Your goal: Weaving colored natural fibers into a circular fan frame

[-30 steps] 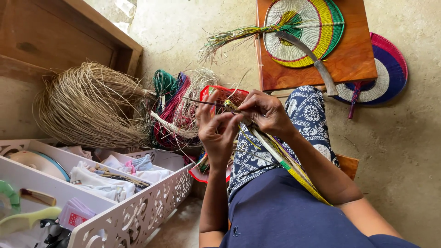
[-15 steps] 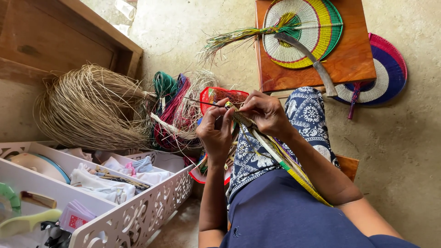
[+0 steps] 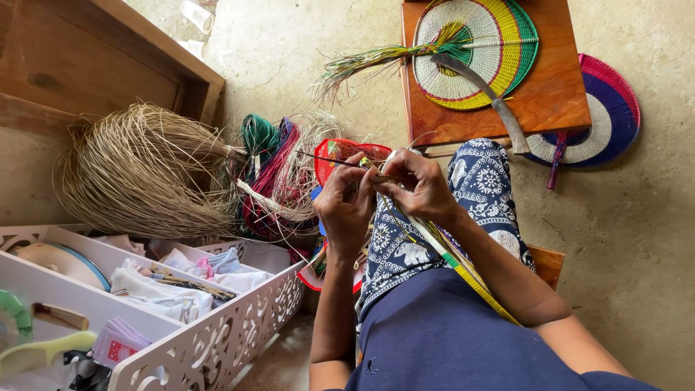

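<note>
My left hand and my right hand meet over my knee, both pinching the tip of a long bundle of yellow and green straw strands that runs down along my right forearm. A thin dark needle sticks out to the left from between my fingertips. My knee is covered by blue and white patterned cloth.
A red basket sits under my hands beside coloured straw bunches and a pale raffia bundle. On a wooden board lie a woven round fan and a knife. Another fan lies right. A white organiser tray stands left.
My left hand's fingers have closed from spread apart onto the strand tip. Both hands shifted slightly and the needle tilted a little lower.
</note>
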